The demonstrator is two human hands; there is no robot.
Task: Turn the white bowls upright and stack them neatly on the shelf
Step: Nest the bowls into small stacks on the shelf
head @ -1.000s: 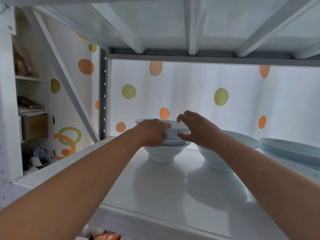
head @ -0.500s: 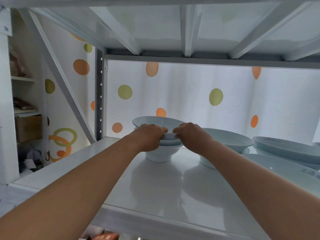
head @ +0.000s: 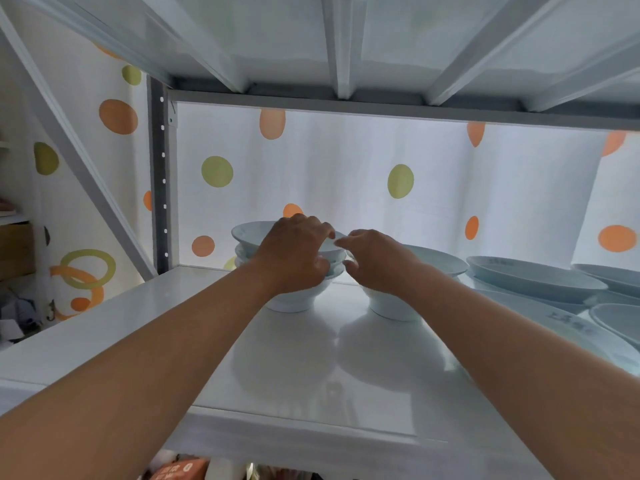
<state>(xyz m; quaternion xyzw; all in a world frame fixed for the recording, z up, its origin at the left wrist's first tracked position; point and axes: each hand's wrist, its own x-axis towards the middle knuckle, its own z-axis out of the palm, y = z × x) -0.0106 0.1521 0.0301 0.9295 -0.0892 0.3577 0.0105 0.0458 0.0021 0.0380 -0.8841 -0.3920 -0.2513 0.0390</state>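
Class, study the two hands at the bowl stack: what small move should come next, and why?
Probably release the top bowl and draw both hands back. It already sits upright in the stack; the left hand grips it, the right hand is at its rim. A lone bowl stands beside.

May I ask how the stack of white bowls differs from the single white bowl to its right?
The stack of white ceramic bowls is several bowls nested; the single white ceramic bowl stands alone. The stack rises higher than the single bowl's rim. The left hand grips the stack's rim; the single bowl is partly hidden behind the right hand. Both are white, footed and upright on the white shelf.
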